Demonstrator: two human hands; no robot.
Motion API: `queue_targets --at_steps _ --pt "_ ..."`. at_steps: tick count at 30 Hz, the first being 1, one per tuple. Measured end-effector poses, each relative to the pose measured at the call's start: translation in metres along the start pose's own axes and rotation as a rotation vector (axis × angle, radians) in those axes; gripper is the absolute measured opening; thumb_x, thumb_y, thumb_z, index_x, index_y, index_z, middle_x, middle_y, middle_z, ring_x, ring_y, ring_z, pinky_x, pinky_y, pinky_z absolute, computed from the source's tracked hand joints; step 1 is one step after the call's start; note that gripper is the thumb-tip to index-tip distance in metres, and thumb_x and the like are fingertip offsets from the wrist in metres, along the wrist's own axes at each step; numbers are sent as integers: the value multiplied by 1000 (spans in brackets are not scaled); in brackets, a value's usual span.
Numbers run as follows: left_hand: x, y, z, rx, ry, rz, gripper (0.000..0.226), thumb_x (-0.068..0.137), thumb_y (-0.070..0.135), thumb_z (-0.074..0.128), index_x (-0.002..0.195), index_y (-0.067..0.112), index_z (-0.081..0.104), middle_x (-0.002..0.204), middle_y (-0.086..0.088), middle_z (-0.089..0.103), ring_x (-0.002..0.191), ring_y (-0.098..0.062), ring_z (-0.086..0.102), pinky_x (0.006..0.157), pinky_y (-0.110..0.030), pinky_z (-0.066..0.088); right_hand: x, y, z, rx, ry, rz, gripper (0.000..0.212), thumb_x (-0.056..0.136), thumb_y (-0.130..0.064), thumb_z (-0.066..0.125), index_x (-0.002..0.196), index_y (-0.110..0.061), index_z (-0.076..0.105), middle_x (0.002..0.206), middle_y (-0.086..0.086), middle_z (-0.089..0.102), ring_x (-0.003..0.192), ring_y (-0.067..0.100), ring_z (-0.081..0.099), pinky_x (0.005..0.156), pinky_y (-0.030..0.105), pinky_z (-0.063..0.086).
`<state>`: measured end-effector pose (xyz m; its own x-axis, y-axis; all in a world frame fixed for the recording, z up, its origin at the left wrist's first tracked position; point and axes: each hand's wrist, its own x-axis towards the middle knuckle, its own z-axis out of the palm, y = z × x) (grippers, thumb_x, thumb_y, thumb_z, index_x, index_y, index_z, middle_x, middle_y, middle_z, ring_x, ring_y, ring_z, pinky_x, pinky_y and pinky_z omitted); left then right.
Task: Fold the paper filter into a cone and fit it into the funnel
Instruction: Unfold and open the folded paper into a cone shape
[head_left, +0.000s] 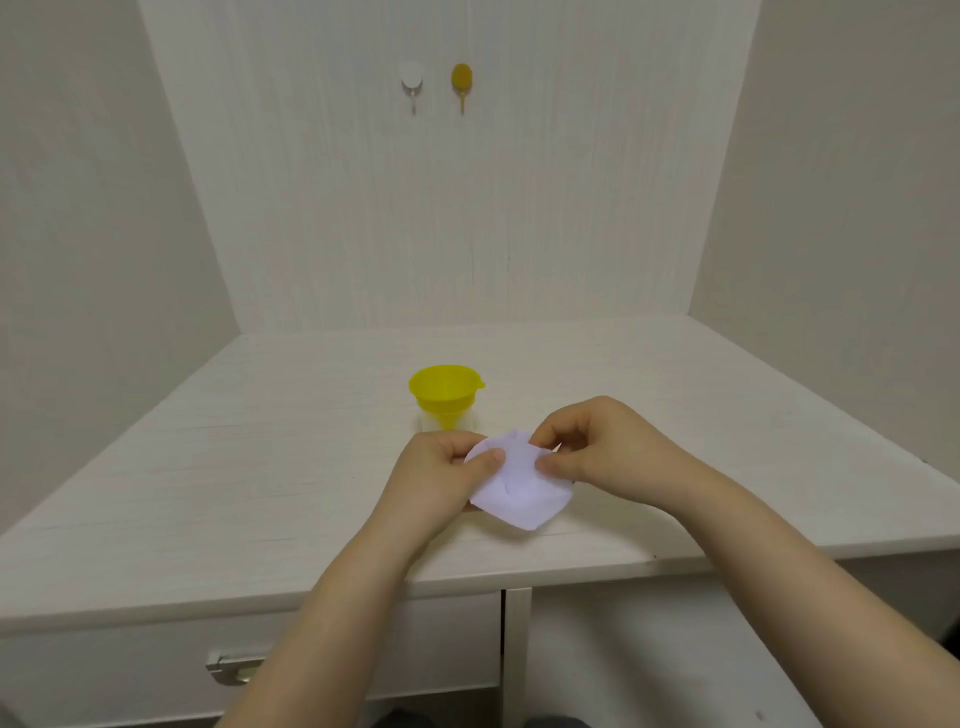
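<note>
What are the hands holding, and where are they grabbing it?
Both hands hold the white paper filter. The left hand pinches its left edge; the right hand pinches its upper right edge.

White paper filter (514, 488), partly folded, pinched by left hand (441, 467) and right hand (597, 447); yellow funnel (445, 395) upright behind, on worktop (260, 467).

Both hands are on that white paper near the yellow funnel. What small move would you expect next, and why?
Probably spreading the folded white paper filter open into a cone. The left hand and right hand each pinch its upper edge, it looks flattish, and the yellow plastic funnel behind it holds no paper.
</note>
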<state>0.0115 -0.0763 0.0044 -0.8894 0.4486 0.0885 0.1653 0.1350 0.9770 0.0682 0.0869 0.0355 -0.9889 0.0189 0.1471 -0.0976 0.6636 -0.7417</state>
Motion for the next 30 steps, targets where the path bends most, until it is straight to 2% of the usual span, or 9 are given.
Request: queue_targets --at_steps 2,5,8,11,14,20,23,28,30 --pt "-1 1 1 -21 -17 -13 27 84 4 54 74 22 71 78 -7 70 71 -17 65 63 -22 56 0 1 2 -17 44 13 24 77 -2 59 70 -24 66 46 -20 58 47 -2 48 50 10 37" --pt "-2 1 1 -31 -36 -23 35 83 -1 48 76 24 72 85 -9 71 78 -19 65 72 -28 57 0 2 4 -35 76 22 26 76 -7 58 69 -31 64 56 -1 55 53 13 43 52 23 34" --pt "-3 3 2 -13 -40 -27 37 80 -4 46 76 22 72 89 -12 71 81 -22 65 79 -37 57 0 0 5 -34 66 17 26 76 -10 60 68 -35 63 61 5 55 56 16 43 54 25 33" --pt "-4 3 3 8 -46 -30 37 72 -1 47 72 27 72 85 -11 70 79 -22 63 82 -41 55 -1 -1 5 -48 69 -1 26 77 -11 62 68 -36 61 67 0 59 55 10 46 54 21 37" --pt "-4 3 3 18 -48 -21 31 69 4 52 70 28 72 76 -5 69 74 -19 63 73 -34 54 0 -1 6 -54 75 -28 24 78 -9 62 69 -32 62 80 -5 65 57 6 49 54 14 38" --pt "-1 0 7 115 18 2 15 72 3 64 74 17 70 72 -4 65 69 -18 59 65 -28 46 2 2 11 -103 103 -44 20 76 -11 62 69 -29 65 70 -21 59 55 2 49 51 7 38" --pt "0 0 8 149 35 -7 15 71 2 64 70 17 68 68 -3 61 66 -17 56 61 -26 44 4 3 15 -142 119 -45 14 75 -14 61 79 -23 70 66 -22 58 50 0 48 51 11 38" --pt "2 1 7 175 30 -25 16 69 1 65 82 8 71 76 -11 65 70 -22 60 67 -32 48 4 4 17 -184 158 -45 10 72 -19 62 73 -28 67 53 -38 54 49 -2 48 51 23 36" --pt "3 0 6 187 30 -32 16 68 1 66 83 5 72 75 -13 65 70 -24 60 68 -33 48 4 5 19 -202 186 -50 10 72 -20 62 72 -29 65 52 -28 56 50 0 48 54 24 36"
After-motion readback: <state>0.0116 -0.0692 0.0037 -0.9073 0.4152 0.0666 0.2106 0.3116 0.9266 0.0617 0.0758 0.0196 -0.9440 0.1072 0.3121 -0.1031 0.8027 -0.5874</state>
